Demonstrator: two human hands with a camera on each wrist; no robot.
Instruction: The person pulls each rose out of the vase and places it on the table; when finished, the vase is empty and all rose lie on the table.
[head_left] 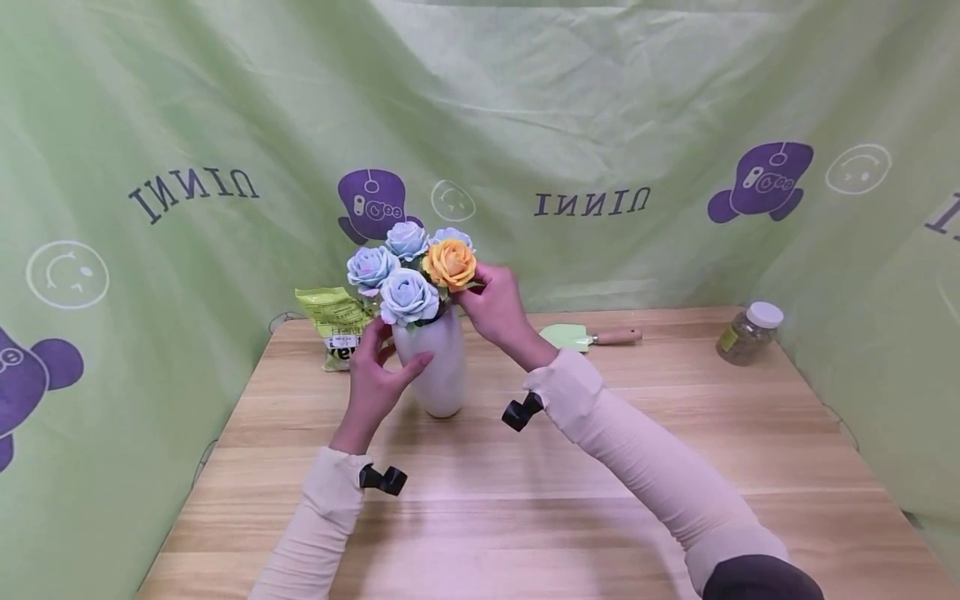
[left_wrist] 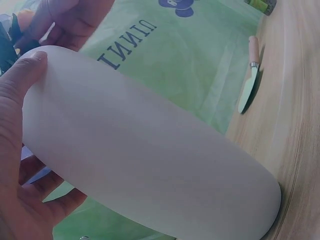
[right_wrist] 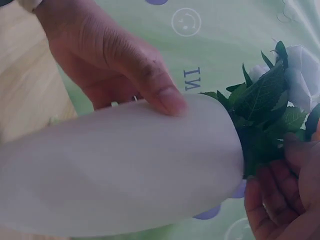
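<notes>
A white vase (head_left: 441,367) stands on the table, holding several light blue roses (head_left: 408,295) and one orange rose (head_left: 451,263). My left hand (head_left: 375,379) grips the vase near its top, thumb on the near side, as the left wrist view of the vase (left_wrist: 145,135) also shows. At the mouth of the vase, my right hand (head_left: 497,312) pinches the orange rose just below its bloom. Green leaves (right_wrist: 262,97) crowd the opening in the right wrist view, beside the fingers of my right hand (right_wrist: 285,205). The stems inside the vase are hidden.
Behind my left hand stands a green bag (head_left: 330,312), partly covered. A small trowel (head_left: 577,337) with a wooden handle lies toward the back of the table (head_left: 600,517). At the back right is a clear jar (head_left: 746,335) with a white lid. Green curtains surround the table.
</notes>
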